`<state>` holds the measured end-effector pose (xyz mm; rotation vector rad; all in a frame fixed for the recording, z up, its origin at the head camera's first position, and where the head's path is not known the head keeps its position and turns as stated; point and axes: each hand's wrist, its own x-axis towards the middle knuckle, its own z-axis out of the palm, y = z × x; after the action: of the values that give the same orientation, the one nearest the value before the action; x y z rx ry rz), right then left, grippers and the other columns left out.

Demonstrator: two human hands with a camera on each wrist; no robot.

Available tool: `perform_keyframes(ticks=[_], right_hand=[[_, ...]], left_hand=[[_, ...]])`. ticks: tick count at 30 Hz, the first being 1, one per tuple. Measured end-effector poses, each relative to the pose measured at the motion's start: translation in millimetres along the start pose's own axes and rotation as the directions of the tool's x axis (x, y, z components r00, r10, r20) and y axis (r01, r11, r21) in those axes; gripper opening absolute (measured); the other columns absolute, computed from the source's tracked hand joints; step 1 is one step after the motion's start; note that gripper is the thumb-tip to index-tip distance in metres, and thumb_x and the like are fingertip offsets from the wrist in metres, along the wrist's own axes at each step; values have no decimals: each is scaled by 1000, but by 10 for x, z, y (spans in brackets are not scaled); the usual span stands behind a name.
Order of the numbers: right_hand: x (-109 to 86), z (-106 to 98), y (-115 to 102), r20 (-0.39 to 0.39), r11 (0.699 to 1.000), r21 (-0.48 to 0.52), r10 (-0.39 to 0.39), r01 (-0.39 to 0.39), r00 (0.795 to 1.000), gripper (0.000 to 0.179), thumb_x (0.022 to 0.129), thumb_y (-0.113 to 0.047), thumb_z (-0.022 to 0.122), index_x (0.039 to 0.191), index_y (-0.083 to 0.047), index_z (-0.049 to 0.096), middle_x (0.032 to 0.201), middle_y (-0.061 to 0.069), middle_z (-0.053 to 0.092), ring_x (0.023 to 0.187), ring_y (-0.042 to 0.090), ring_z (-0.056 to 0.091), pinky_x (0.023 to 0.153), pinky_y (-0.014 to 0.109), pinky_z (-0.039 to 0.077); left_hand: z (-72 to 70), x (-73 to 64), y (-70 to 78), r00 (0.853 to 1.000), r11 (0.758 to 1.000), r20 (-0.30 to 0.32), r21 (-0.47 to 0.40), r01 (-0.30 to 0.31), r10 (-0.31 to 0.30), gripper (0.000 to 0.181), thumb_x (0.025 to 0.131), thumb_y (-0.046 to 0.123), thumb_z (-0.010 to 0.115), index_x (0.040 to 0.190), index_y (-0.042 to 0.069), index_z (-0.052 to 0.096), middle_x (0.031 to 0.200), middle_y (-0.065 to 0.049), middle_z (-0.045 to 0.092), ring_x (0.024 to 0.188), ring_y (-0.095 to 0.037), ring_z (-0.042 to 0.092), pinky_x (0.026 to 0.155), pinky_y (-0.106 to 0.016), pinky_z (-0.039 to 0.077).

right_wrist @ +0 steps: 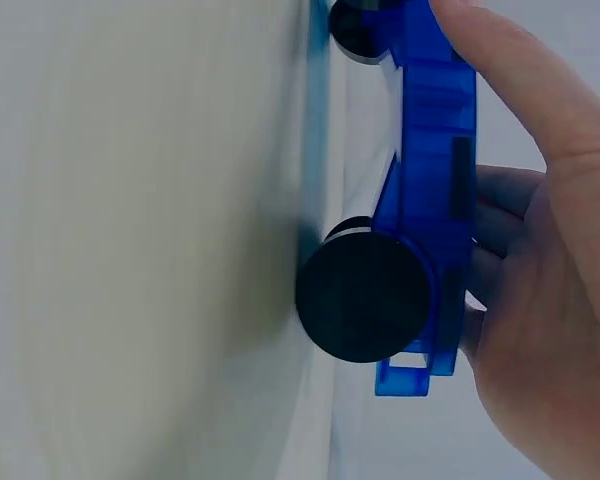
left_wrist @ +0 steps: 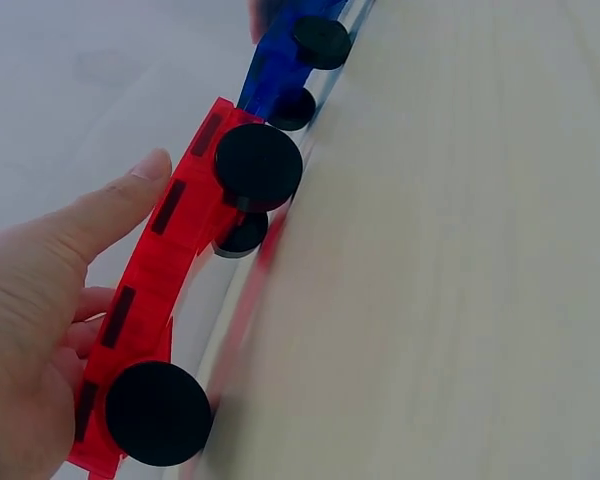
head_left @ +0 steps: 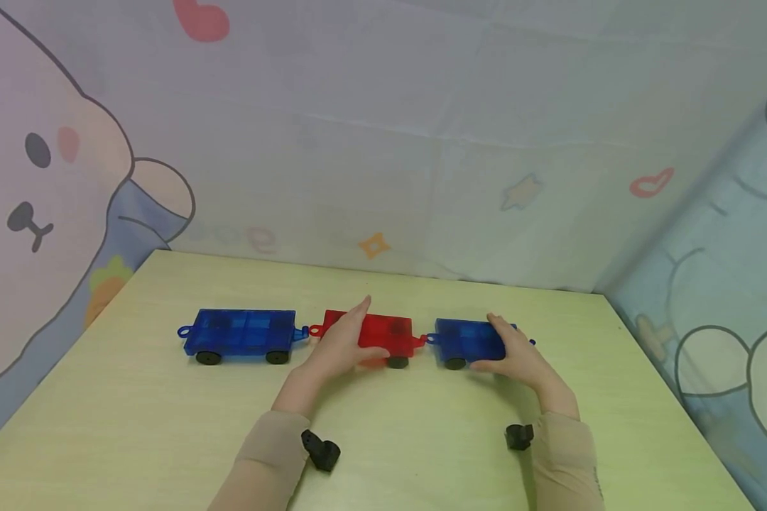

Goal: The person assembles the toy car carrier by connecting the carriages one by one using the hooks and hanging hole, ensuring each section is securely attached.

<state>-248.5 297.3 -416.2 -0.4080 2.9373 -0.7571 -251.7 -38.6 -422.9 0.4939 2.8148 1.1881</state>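
Observation:
Three flat toy train cars stand in a row on their black wheels, their end couplings meeting. My left hand (head_left: 339, 348) grips the red train car (head_left: 386, 333) in the middle, thumb on the near side and fingers reaching over to the far side. At the row's right end, my right hand (head_left: 525, 360) holds a blue train car (head_left: 463, 339) by its right part, which the hand partly hides. In the right wrist view the thumb lies along this car's side (right_wrist: 435, 180), fingers behind it. The other blue train car (head_left: 243, 330), at the left, is untouched.
The cars are on a pale wooden table (head_left: 415, 454), toward its back. Behind it hangs a cloth (head_left: 460, 213) printed with cartoon figures, reaching down to the table's back edge. A small black device (head_left: 322, 452) sits on each sleeved wrist.

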Motion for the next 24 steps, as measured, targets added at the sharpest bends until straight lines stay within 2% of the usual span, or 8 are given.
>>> perform_keyframes(ticks=[3, 6, 11, 18, 24], right_hand=[[-5, -31, -17, 13, 998, 56, 0, -1, 1000, 107, 80, -45, 78, 155, -1, 17, 160, 27, 17, 145, 52, 13, 114, 69, 16], [3, -64, -18, 24, 997, 81, -1, -1, 1000, 108, 79, -46, 79, 156, -2, 17, 160, 27, 18, 145, 53, 13, 113, 69, 18], [51, -101, 49, 32, 998, 64, -15, 13, 999, 106, 76, -39, 83, 154, 1, 22, 158, 29, 22, 144, 51, 19, 113, 67, 23], [90, -122, 131, 46, 995, 96, -38, 34, 998, 101, 75, -33, 84, 152, 2, 28, 156, 32, 23, 143, 53, 18, 114, 69, 16], [112, -117, 192, 51, 991, 130, -39, 32, 998, 97, 76, -35, 84, 150, 1, 33, 155, 26, 31, 143, 51, 22, 112, 68, 24]], left_hand=[[-13, 15, -12, 1000, 1000, 1, 5, 7, -7, 100, 81, 37, 80, 157, 9, 21, 159, -9, 32, 144, -31, 35, 112, -50, 38], [-20, 32, -12, 1000, 1000, 9, 23, 8, -8, 100, 80, 37, 80, 156, 9, 22, 158, -9, 34, 143, -31, 37, 111, -50, 39], [-26, 44, 5, 1000, 999, 15, 35, 7, -8, 99, 81, 37, 80, 156, 9, 23, 158, -10, 35, 143, -31, 37, 112, -50, 39], [-14, 29, 11, 1000, 999, 11, 38, -3, 3, 96, 81, 36, 80, 155, 6, 26, 156, -12, 37, 142, -33, 38, 112, -50, 38], [6, 33, 2, 1000, 999, 9, 46, -8, 7, 96, 81, 36, 80, 154, 6, 27, 156, -12, 38, 142, -32, 38, 112, -50, 38]])
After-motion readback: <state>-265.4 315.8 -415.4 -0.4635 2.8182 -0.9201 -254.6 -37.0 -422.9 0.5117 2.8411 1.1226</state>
